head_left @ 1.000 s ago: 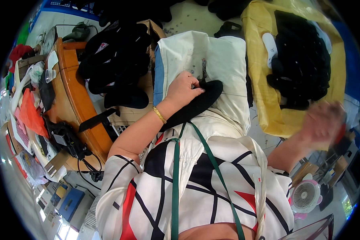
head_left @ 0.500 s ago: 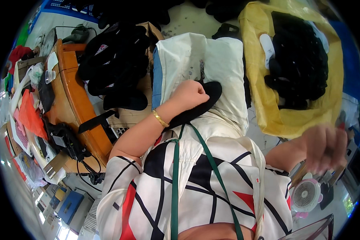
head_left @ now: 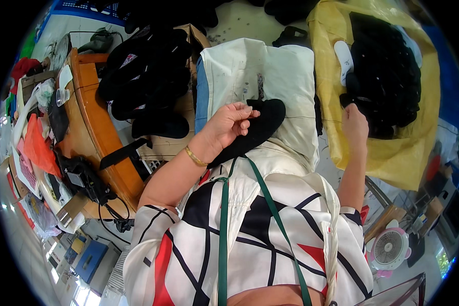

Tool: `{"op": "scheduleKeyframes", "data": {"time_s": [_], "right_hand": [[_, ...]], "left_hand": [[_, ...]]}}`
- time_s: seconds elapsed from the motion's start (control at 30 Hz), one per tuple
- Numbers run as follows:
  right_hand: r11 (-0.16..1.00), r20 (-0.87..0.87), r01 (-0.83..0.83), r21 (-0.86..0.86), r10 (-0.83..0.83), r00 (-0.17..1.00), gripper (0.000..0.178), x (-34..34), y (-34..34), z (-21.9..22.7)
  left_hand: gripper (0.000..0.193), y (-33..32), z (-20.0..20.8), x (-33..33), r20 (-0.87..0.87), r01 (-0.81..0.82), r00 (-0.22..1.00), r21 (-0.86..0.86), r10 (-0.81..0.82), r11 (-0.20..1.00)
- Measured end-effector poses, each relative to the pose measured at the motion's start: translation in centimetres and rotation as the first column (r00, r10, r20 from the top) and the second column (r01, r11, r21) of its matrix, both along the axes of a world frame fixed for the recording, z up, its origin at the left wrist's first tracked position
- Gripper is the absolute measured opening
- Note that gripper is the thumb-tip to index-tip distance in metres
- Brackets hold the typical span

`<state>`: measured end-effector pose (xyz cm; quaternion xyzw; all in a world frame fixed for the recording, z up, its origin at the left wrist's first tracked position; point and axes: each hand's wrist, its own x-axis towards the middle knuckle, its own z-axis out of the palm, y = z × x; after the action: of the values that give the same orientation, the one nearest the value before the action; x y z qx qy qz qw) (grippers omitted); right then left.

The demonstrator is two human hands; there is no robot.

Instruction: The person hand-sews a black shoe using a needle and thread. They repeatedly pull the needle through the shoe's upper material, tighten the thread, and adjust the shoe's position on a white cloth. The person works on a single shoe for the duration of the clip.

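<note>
A black shoe-shaped piece [head_left: 262, 125] with a rounded end lies across the pale apron [head_left: 290, 76] on my lap. My left hand [head_left: 232, 122], with a gold bangle at its wrist, is over this piece. Its fingers are curled, thumb against forefinger; what the pinch holds is too small to tell. Out to the right, my right hand [head_left: 355, 125] is closed at the near left side of the yellow bag [head_left: 336, 153]. Its fingertips are beside a black piece [head_left: 347, 99] at the bag's opening, and whatever they grip is hidden.
Inside the yellow bag are many black pieces [head_left: 385, 76] and a white insole [head_left: 343, 58]. More black shoe-shaped pieces [head_left: 148, 76] are heaped in a cardboard box at the left, beside an orange wooden table [head_left: 94, 122]. A fan [head_left: 389, 247] stands at the lower right.
My right hand has swung forward from the lower right to the bag's side. My left hand has rolled from a palm-down fist into a pinch above the black piece.
</note>
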<state>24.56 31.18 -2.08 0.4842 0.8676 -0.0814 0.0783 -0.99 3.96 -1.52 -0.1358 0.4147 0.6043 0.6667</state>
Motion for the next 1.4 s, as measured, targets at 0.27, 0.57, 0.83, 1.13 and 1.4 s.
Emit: {"op": "scheduleKeyframes", "data": {"time_s": [0.27, 0.57, 0.83, 1.13, 1.4], "right_hand": [[0.742, -0.710, -0.558, -0.372, 0.161, 0.686, 0.011, -10.7, -9.2, 5.2], [0.682, -0.526, -0.713, -0.161, 0.552, 0.647, 0.004, -13.5, -11.4, 2.6], [0.696, -0.740, -0.638, -0.329, 0.229, 0.632, 0.006, -13.7, -13.0, 0.8], [0.236, -0.346, -0.407, -0.882, -0.912, 0.221, 0.012, -10.5, -4.7, 2.6], [0.269, -0.184, -0.435, -0.859, -0.956, -0.228, 0.010, -3.8, 2.7, 1.3]], "left_hand": [[0.013, -1.1, -0.1, 0.2, -0.759, 0.335, 0.503, -0.268, -0.413, 0.903], [0.009, -0.8, 0.3, -0.1, -0.787, 0.258, 0.538, -0.187, -0.302, 0.948], [0.011, -0.8, -0.8, -0.2, -0.438, 0.254, 0.856, -0.106, -0.275, 0.961], [0.013, -0.6, 0.9, 1.3, -0.905, 0.216, 0.321, -0.217, -0.279, 0.952], [0.006, -0.1, 1.3, 1.9, -0.965, 0.214, -0.202, -0.211, -0.169, 0.954]]}}
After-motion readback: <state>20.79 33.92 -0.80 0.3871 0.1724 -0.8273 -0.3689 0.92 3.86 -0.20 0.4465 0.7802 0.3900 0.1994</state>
